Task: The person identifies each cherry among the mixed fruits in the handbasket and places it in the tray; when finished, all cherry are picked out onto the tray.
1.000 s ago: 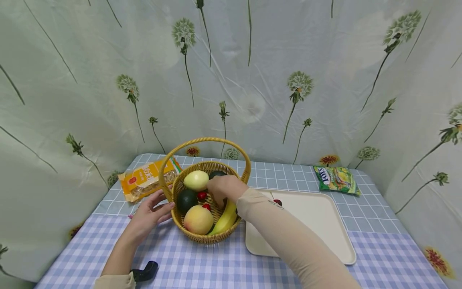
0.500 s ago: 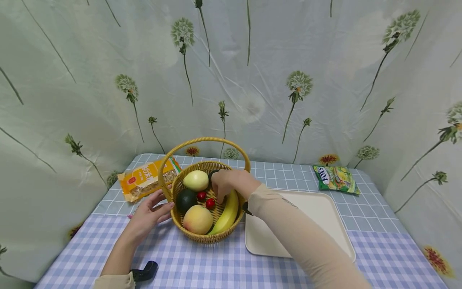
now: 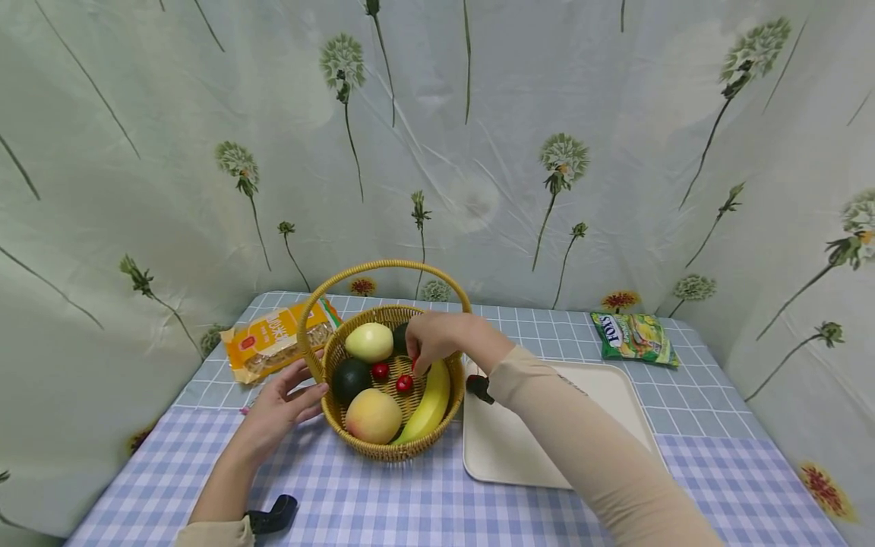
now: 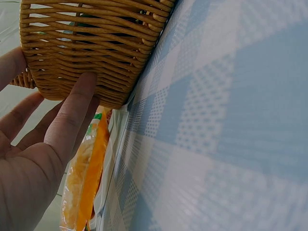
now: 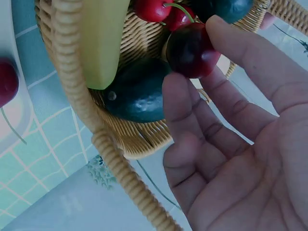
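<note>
My right hand (image 3: 447,334) reaches over the wicker basket (image 3: 392,453) and pinches a dark red cherry (image 5: 191,50) between thumb and fingertips. In the right wrist view a green stem (image 5: 182,8) runs from a brighter cherry (image 5: 151,9) up to the pinched one. Inside the basket lie a banana (image 3: 431,406), a peach (image 3: 373,416), a dark avocado (image 3: 351,381), a pale yellow-green fruit (image 3: 370,342) and loose cherries (image 3: 380,371). Another dark avocado (image 5: 142,91) is partly hidden by my right hand in the head view. My left hand (image 3: 282,404) touches the basket's left side with extended fingers.
A cream tray (image 3: 492,467) stands right of the basket, partly under my right forearm, with a cherry (image 5: 6,82) on it. An orange food bag (image 3: 273,338) lies behind left, a green FOX'S bag (image 3: 636,339) at the back right. The basket's handle (image 3: 383,264) arches overhead.
My right hand has risen and drawn back to the right within the basket, with the cherry in its fingers. A loose cherry beside it has shifted right. The left hand holds its place.
</note>
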A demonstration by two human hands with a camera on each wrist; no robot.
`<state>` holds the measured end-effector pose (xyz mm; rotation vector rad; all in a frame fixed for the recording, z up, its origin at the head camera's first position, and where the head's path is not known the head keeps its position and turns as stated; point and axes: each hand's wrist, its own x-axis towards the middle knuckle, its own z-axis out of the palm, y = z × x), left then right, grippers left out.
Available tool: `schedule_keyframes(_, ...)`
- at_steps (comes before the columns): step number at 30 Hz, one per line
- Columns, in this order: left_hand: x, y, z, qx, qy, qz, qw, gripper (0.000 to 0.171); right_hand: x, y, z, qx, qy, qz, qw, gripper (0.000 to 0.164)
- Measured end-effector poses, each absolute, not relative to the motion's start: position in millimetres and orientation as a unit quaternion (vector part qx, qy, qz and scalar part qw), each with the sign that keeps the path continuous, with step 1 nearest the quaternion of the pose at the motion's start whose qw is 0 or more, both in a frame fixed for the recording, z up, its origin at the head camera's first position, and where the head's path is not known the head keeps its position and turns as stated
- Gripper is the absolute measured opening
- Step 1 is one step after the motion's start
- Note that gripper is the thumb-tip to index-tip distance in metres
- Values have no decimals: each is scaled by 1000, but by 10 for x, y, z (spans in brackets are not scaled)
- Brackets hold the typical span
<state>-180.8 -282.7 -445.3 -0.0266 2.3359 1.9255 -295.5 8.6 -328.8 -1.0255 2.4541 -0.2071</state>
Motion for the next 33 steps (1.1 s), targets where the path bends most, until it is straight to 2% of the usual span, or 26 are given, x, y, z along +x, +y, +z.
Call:
schedule_keyframes(7, -1808, -2818, -4447, -5, 766, 640, 55, 72, -2932, 128, -3224, -378, 892, -88, 230, 12)
schedule_keyframes(14, -1804, -2813, -4442, -3, 768, 639, 51, 71, -2873, 195, -3153, -400, 882, -115, 222, 24)
schedule_keyframes(22, -1795, -2820, -4454, 0, 764, 643, 50, 71, -2769, 345, -3109, -423, 870, -152, 204, 18)
schedule_keyframes(33, -1793, -2817, -4452, -6, 769, 638, 52, 71, -2644, 625, -3102, -426, 861, -203, 189, 19)
